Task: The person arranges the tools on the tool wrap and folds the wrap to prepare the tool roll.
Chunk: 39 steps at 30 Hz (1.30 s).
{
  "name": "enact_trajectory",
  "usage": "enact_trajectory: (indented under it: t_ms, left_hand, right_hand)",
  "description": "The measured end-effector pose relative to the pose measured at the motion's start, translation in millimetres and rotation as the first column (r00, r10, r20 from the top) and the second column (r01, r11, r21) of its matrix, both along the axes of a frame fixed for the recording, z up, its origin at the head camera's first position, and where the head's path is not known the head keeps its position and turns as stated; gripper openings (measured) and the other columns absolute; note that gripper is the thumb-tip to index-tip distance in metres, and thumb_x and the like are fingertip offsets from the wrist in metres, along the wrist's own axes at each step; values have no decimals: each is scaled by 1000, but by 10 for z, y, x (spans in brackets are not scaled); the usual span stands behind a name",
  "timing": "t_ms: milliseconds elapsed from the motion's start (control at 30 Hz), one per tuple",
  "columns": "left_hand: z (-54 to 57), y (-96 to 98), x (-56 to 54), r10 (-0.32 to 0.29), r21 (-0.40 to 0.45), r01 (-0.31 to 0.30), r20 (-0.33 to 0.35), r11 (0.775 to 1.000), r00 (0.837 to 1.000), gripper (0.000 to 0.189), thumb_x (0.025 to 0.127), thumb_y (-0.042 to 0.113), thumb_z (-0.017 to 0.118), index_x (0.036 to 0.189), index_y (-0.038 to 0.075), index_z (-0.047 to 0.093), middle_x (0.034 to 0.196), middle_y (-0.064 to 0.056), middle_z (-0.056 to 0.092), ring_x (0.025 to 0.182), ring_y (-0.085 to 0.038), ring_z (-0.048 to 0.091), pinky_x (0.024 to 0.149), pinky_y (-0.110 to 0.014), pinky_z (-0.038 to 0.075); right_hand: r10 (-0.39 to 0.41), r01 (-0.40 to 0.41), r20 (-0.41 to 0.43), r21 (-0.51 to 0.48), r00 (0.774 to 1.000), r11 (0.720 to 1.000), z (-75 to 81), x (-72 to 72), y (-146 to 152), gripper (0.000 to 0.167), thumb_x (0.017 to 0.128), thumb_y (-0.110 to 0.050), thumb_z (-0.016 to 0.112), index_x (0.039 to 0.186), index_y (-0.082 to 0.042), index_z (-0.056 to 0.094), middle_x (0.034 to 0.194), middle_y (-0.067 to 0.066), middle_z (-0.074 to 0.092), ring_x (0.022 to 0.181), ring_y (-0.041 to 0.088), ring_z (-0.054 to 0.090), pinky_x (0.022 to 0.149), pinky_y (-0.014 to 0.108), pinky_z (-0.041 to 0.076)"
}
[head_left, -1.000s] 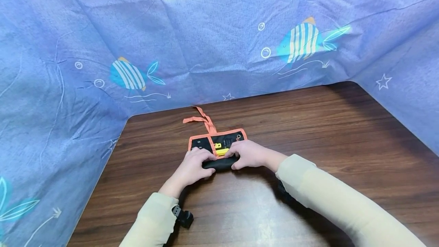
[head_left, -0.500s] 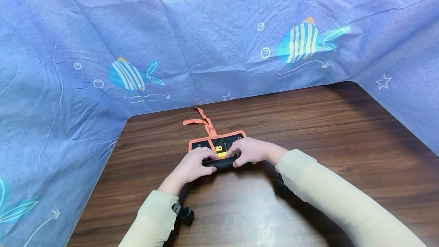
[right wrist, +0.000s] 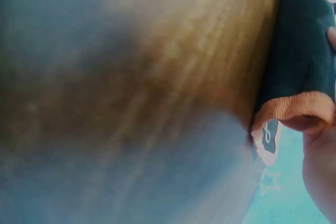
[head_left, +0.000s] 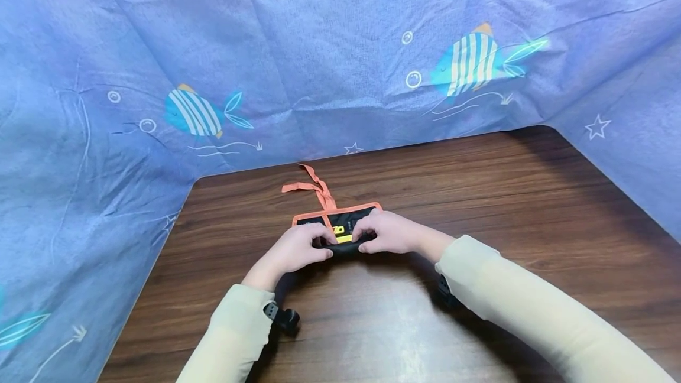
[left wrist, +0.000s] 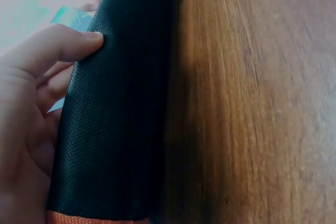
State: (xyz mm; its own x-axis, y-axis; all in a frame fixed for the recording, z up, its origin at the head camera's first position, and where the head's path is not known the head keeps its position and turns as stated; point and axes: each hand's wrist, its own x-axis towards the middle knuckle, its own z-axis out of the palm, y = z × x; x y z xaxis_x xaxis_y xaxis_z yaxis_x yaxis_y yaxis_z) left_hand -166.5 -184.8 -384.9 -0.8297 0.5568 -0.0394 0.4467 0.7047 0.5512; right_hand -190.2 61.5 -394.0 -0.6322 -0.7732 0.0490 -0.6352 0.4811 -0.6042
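A black cloth tool roll (head_left: 348, 216) with orange edging lies on the table, its near side rolled into a thick black tube. At the left of that tube, my left hand (head_left: 300, 247) grips it between thumb and fingers. My right hand (head_left: 391, 233) pinches the tube farther right. Between the hands, a yellow piece (head_left: 344, 239) shows on the flat part. In the left wrist view, the thumb presses on the rolled black cloth (left wrist: 115, 103). The right wrist view shows the tube's orange-edged end (right wrist: 299, 106) beside the right hand; what lies inside the roll is hidden.
Orange tie straps (head_left: 319, 189) stretch from the roll's far edge across the brown wooden table (head_left: 479, 188). A blue fish-patterned cloth (head_left: 330, 46) hangs behind the table and at both sides. Each wrist wears a black strap; a small black device (head_left: 287, 320) shows at the left one.
Both hands have moved slightly away from the body, turning the rolled tube forward. Less of the flat black cloth shows now. The straps have stayed in place.
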Motion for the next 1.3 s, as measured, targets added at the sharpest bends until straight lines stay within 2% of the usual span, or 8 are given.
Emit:
enact_trajectory:
  t_ms: [133, 233, 567, 867, 1000, 1133, 1300]
  left_hand:
    - [32, -4, -26, 8, 4, -8, 26, 1000, 1000, 16, 82, 19, 71, 97, 23, 67, 87, 12, 59, 77, -10, 52, 71, -31, 44]
    - [31, -14, -40, 23, 1, -23, 16, 1000, 1000, 14, 83, 20, 70, 96, 24, 67, 86, 12, 60, 76, -9, 53, 70, -30, 44]
    - [-11, -51, -98, 38, 2, -38, -40, 999, 998, 11, 85, 24, 68, 96, 27, 64, 86, 15, 59, 75, -7, 54, 70, -31, 44]
    - [-16, -69, -106, 13, -15, -15, -89, 1000, 996, 15, 88, 24, 65, 103, 23, 64, 96, 11, 62, 84, -7, 59, 77, -35, 46]
    - [-23, -68, -106, 9, -24, -11, -101, 1000, 995, 9, 89, 23, 64, 97, 25, 65, 92, 13, 61, 80, -5, 58, 74, -33, 46]
    - [-37, -75, -120, 4, -3, -4, -88, 1000, 996, 5, 89, 23, 64, 93, 27, 66, 87, 17, 60, 76, -3, 56, 71, -30, 45]
    - [-40, -80, -133, -4, 1, 4, -70, 1000, 998, 7, 90, 24, 62, 96, 25, 67, 91, 15, 62, 80, -5, 56, 75, -32, 46]
  right_hand:
    - [22, -26, -122, -29, 992, 999, -30, 10, -16, 16, 84, -19, 65, 99, -18, 66, 97, -5, 62, 90, 14, 49, 81, 33, 40]
    - [36, -43, -184, -35, 982, 998, -51, -2, -34, 17, 85, -18, 65, 102, -17, 66, 100, -6, 62, 93, 14, 51, 84, 34, 40]
    - [-26, 24, -130, -13, 991, 1000, -28, -48, -44, 19, 88, -18, 61, 107, -19, 66, 104, -7, 64, 101, 15, 56, 86, 37, 43]
    - [-67, 64, -147, -26, 987, 998, -59, -37, -63, 17, 89, -19, 59, 104, -20, 68, 103, -6, 65, 101, 15, 57, 86, 37, 43]
    - [-82, 77, -159, -37, 984, 996, -105, -44, -69, 17, 89, -19, 59, 103, -20, 68, 102, -7, 66, 101, 15, 57, 86, 37, 44]
    - [-91, 85, -179, -43, 980, 995, -147, -53, -67, 18, 89, -20, 60, 105, -20, 68, 104, -7, 66, 102, 15, 56, 87, 37, 43]
    - [-90, 84, -207, -41, 974, 996, -164, -64, -60, 19, 89, -20, 61, 106, -19, 69, 105, -5, 66, 102, 16, 57, 89, 37, 42]
